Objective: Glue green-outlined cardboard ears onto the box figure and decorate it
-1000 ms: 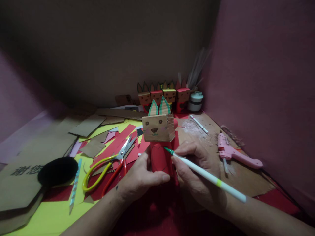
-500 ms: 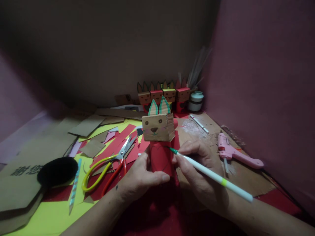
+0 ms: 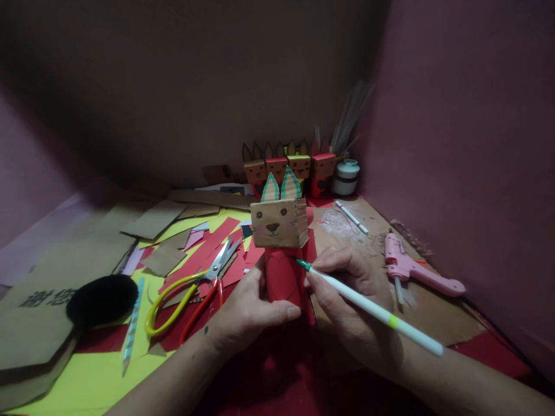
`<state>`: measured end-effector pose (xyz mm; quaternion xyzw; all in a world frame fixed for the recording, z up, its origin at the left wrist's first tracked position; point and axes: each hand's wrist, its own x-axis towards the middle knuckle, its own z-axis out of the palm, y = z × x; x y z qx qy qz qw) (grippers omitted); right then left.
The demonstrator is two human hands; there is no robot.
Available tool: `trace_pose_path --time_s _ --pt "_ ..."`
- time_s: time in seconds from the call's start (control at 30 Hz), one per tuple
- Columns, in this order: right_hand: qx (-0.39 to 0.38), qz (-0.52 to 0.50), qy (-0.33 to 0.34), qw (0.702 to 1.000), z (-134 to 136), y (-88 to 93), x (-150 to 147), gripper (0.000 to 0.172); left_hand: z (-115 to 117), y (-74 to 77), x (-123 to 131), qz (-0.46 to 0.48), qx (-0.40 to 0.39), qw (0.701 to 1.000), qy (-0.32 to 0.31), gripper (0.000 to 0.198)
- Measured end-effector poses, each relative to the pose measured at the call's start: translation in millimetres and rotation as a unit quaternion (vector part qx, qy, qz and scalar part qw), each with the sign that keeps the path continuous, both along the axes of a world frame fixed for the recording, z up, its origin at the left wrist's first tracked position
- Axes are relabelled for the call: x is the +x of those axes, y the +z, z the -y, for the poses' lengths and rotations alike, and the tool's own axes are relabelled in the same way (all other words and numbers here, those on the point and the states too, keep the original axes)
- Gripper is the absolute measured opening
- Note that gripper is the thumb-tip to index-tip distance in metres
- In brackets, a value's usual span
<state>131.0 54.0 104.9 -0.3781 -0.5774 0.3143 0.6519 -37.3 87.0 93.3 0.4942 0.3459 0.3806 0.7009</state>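
Two hands part-closed: left hand (image 3: 245,312) wraps cardboard cat (image 3: 277,236), right hand (image 3: 353,315) pinches green felt-tip pen (image 3: 368,304) by cat's chest; scissors (image 3: 214,270) left of cat.

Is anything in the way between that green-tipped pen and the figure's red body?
Nothing visible: the right hand holds the pen with its tip at or near the red body; the left hand grips lower down.

cardboard cat (image 3: 277,237) | upright, red tube body, green-edged ears | white marker (image 3: 368,305) | slanted, green tip near body
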Motion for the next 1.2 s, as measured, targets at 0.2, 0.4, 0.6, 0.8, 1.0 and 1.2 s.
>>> trace_pose_path --time_s 0.2,0.4,0.6,0.8,1.0,1.2 --pt "-0.003 0.000 0.006 1.000 -0.6 -1.0 -0.9 0.012 0.2 0.6 -0.3 -0.019 0.016 1.000 -0.007 0.054" --pt "-0.013 -0.014 0.034 0.999 1.5 -0.3 -1.2 0.011 1.0 1.1 -0.6 -0.019 0.021 1.000 -0.009 0.054" --pt "-0.004 -0.009 0.026 1.000 0.8 1.0 0.2 0.012 2.7 2.4 -1.0 -0.021 0.017 1.000 -0.011 0.055" --pt "0.004 -0.006 -0.001 1.000 0.7 1.6 -0.2 0.012 0.8 0.3 -2.3 -0.023 0.020 0.999 -0.026 0.053" --pt "0.012 -0.009 0.010 1.000 2.3 2.6 -1.7 0.014 1.7 1.4 -1.4 -0.028 0.041 0.999 -0.011 0.058" --pt "-0.006 -0.023 0.047 0.999 3.0 -1.9 -1.1 0.015 3.2 2.4 -0.9 -0.045 0.059 0.997 -0.011 0.058"
